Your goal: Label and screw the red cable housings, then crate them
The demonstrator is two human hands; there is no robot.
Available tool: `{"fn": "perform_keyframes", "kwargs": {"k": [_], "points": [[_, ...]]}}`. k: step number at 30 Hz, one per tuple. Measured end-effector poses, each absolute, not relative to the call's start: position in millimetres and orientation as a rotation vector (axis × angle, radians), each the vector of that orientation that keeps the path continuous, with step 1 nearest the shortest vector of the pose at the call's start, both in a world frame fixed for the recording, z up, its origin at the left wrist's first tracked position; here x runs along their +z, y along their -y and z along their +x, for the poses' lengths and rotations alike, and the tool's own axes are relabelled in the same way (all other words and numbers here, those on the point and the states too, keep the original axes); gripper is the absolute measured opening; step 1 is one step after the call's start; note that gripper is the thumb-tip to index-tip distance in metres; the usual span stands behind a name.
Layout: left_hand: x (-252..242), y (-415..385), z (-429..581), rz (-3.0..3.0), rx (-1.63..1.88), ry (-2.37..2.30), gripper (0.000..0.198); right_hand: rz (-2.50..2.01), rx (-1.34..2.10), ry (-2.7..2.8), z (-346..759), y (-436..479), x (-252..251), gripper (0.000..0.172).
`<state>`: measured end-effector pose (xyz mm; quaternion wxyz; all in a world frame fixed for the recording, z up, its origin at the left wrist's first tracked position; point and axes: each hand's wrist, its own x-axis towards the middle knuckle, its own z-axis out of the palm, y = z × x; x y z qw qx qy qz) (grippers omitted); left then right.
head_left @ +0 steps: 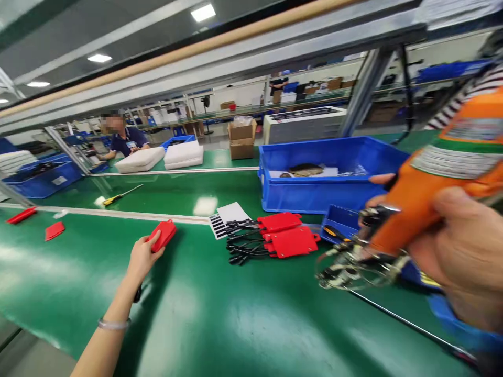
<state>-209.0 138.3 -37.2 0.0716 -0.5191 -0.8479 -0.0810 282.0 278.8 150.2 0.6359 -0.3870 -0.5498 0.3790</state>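
My left hand (143, 257) is closed on a red plastic case (164, 234), held over the green work surface. A dark cable end shows beneath my left wrist. At the right, my right hand (463, 251) grips a bulky orange object (420, 193) with a green band and pale striped patches. Blur hides its exact kind. A tangle of metal and wire parts (353, 269) shows at its lower end. Between my hands lie two red cases (294, 242) with black cables (247, 241), beside a white card with black bars (218, 226).
A large blue bin (302, 196) holds dark and clear items. A small blue tray (338, 217) sits before it. A yellow screwdriver (113, 200) and red pieces (55, 230) lie left. A metal rod (404, 320) stretches beneath my right hand. Another person (128, 140) sits across the bench.
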Motion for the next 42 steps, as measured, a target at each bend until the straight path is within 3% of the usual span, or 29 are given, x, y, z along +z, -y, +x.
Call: {"fn": "perform_keyframes", "kwargs": {"k": [5, 9, 13, 19, 42], "points": [[-50.1, -145.2, -209.7, -1.603, -0.124, 2.45, 0.052, -0.762, 1.097, 1.253, 296.1, -276.4, 147.0, 0.038], [-30.7, -150.6, -151.4, -1.612, -0.244, 2.241, 0.052, -0.662, 1.121, 1.285, 295.2, -273.6, 146.1, 0.04], [-14.3, -153.1, -35.1, -2.207, -0.514, 1.886, 0.047, -0.591, 1.116, 1.266, 285.2, -268.5, 145.6, 0.048], [-25.7, -180.7, 83.2, -2.866, -0.402, 1.628, 0.057, -0.576, 1.021, 1.256, 264.5, -267.1, 132.9, 0.046], [-31.6, -180.4, 98.9, -2.857, -0.338, 1.681, 0.05, -0.68, 0.933, 1.298, 236.9, -282.5, 91.9, 0.046]]}}
